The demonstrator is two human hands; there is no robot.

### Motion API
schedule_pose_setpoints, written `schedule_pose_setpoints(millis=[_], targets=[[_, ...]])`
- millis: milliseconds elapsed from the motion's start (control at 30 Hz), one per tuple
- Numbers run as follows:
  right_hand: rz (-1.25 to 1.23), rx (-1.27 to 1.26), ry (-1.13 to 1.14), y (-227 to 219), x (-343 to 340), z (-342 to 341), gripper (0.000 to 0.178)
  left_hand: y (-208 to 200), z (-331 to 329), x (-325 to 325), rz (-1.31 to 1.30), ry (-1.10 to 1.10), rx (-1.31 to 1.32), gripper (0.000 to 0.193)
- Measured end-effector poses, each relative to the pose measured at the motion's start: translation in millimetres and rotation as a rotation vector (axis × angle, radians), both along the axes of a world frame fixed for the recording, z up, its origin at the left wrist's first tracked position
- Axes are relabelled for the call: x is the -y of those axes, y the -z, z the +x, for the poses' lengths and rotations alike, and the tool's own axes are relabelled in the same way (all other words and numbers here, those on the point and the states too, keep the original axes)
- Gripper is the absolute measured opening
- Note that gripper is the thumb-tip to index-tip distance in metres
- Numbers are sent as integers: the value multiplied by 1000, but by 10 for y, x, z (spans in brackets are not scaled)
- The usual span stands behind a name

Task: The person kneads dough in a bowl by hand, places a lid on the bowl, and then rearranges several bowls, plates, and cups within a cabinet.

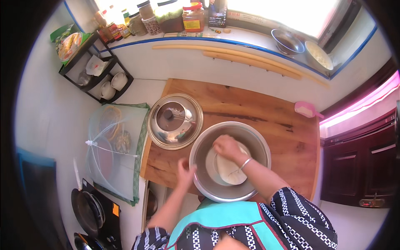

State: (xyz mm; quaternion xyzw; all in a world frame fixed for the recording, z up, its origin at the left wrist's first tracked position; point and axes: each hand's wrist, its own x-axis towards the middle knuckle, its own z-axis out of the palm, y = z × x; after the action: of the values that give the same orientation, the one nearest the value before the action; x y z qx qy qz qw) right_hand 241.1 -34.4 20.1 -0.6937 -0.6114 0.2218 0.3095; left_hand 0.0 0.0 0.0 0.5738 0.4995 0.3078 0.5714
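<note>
A large steel bowl stands on a wooden board in front of me. Inside it lies a pale lump of dough beside a white patch of flour or liquid. My right hand presses down on the dough, a bangle on its wrist. My left hand grips the bowl's near-left rim.
A steel pot lid rests on the board's left end. A mesh food cover sits to the left, a dark pan below it. Rolling sticks, a pink scoop, jars and bowls line the back.
</note>
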Motion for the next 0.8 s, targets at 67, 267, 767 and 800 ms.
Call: schedule_pose_setpoints(millis=[67,267,767,800], targets=[[-191,163,73,119,-106,122,33,-126,265,-532,152,215,-245,41],[-693,262,-50,-494,127,-35,42,-74,433,-524,83,334,-264,35],[141,561,-175,-481,1417,-905,37,-88,390,-415,136,281,-184,28],[164,582,-148,-399,1362,-875,38,-129,379,-404,156,283,-189,27]])
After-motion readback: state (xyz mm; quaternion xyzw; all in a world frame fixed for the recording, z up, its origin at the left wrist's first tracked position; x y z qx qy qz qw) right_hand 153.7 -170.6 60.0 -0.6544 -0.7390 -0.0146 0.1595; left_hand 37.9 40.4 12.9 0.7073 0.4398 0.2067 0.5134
